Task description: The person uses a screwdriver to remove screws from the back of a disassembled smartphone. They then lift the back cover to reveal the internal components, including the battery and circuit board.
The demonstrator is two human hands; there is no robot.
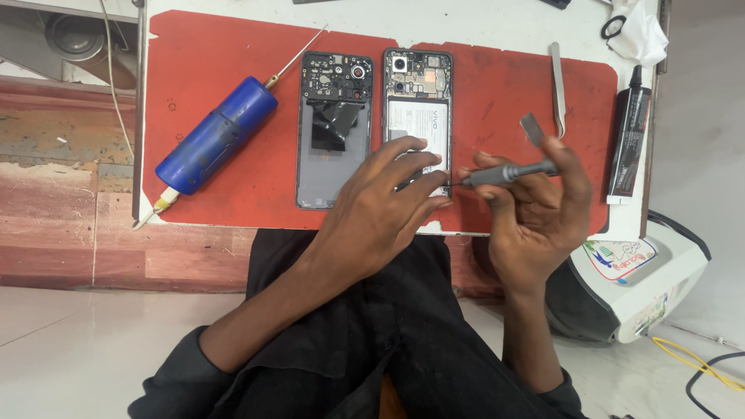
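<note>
Nearest the viewer, the left hand (380, 206) is lying flat with fingers spread over the lower half of the opened phone (417, 93), pressing it down onto the red mat (497, 93) close to the near edge of the bench (628, 217). The right hand (535, 209) is pinching a slim grey screwdriver (504, 173) between thumb and fingertips, its tip pointing toward the phone's lower right edge, just beside the left fingertips. The phone is lying face down at the middle of the mat, its battery and circuit board exposed. Judged from this, it is light and stiff but fragile; it is best held by its outer frame edges, keeping pressure off the battery and board. The screwdriver looks thin, rigid and light, best gripped along its barrel. Just to the left, touching or nearly so, the removed back cover (334, 132) is lying inner side up. Toward the mat's left edge a blue cylindrical tool (217, 136) with a needle tip is resting diagonally. At the right, metal tweezers (557, 85) are lying near the far edge, and a black tube (627, 143) is lying off the mat along the bench's right edge.
</note>
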